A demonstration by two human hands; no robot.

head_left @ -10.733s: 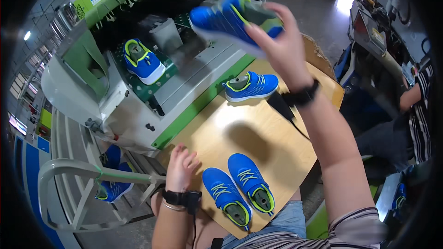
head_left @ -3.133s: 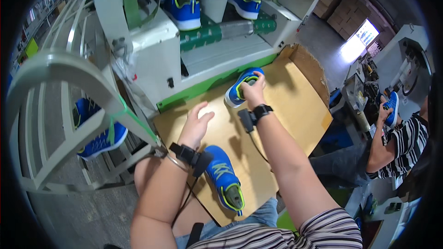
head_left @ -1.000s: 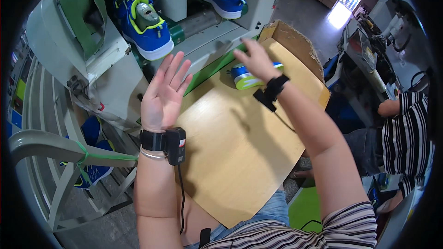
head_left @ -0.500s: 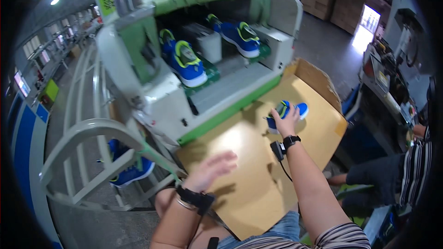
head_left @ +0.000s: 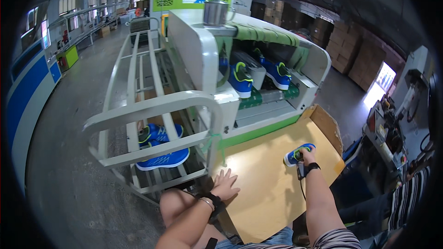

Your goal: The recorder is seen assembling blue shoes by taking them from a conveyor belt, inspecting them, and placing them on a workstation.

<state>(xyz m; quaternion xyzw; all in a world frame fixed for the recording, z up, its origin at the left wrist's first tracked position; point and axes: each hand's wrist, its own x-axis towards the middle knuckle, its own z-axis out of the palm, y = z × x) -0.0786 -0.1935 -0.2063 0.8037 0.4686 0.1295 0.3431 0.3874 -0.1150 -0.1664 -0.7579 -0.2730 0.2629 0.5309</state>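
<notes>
A blue sneaker (head_left: 295, 156) with a white sole and lime lining is held by my right hand (head_left: 308, 155) over the right part of the tan work board. My thumb and fingers close on its collar. At the board's left edge my left hand (head_left: 224, 185) lies flat with fingers spread, holding nothing. Ahead, two rows of matching sneakers stand in the mouth of a white and green machine; a near one (head_left: 241, 81) is on the left and another (head_left: 278, 75) on the right. A blue pair (head_left: 162, 156) rests on the metal rack to my left.
Pale metal rails (head_left: 157, 106) run along the machine's left side, ending in a curved frame. A metal mug (head_left: 216, 13) stands on top of the machine. Torn cardboard (head_left: 326, 127) borders the board's far right. At right sits another person in a striped shirt (head_left: 408, 198).
My view has swung left and up. My left hand, raised before, now rests on the board's edge. In my right hand the sneaker has turned, its toe pointing differently.
</notes>
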